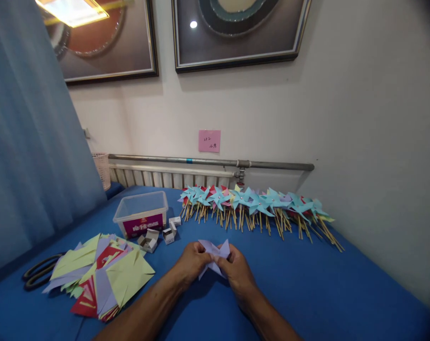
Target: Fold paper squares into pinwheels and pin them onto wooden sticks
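A folded lavender paper piece [215,253], pinwheel-shaped, is held just above the blue tablecloth [307,284] between both of my hands. My left hand [191,263] pinches its left side with curled fingers. My right hand [236,270] grips its right side, fingers closed on the folds. A long row of finished paper pinwheels on wooden sticks [257,208], mostly light blue, lies beyond my hands along the table's far edge.
A pile of cut coloured paper sheets [101,274] lies at the left, with black scissors [40,274] beside it. A clear plastic box [141,213] and several small white boxes [161,234] sit behind. A radiator [165,177] and a wall stand at the back.
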`<state>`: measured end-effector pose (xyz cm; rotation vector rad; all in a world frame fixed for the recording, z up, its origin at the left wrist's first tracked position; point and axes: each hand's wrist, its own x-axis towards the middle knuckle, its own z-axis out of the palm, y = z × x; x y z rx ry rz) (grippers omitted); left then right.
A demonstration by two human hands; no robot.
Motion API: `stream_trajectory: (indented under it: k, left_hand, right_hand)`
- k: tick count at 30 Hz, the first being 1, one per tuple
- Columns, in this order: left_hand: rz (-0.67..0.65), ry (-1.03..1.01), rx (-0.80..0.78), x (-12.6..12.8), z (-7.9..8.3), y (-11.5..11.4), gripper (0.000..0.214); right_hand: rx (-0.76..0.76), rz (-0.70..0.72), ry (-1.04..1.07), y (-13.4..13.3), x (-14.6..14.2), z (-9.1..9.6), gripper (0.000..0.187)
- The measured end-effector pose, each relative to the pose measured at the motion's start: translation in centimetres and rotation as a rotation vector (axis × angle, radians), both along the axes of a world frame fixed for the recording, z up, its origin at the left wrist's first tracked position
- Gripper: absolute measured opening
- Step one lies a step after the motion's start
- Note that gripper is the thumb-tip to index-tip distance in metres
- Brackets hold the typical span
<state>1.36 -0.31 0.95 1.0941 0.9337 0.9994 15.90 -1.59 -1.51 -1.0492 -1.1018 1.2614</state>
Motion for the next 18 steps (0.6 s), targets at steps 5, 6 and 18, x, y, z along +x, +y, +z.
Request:
stream_trajectory:
  k: [5, 6, 18]
  left_hand:
    - [0.039, 0.071, 0.008, 0.0, -0.5, 0.2, 0.024]
    - [0.046, 0.082, 0.011, -0.1, -0.6, 0.3, 0.025]
    - [0.027, 0.042, 0.066, -1.0, 0.3, 0.4, 0.023]
  right_hand:
    - [-0.007, -0.005, 0.033, 0.4, 0.0, -0.4, 0.036]
    - [-0.011, -0.004, 0.047, 0.4, 0.0, -0.5, 0.036]
    - [-0.030, 0.087, 0.204, -0.2, 0.1, 0.2, 0.042]
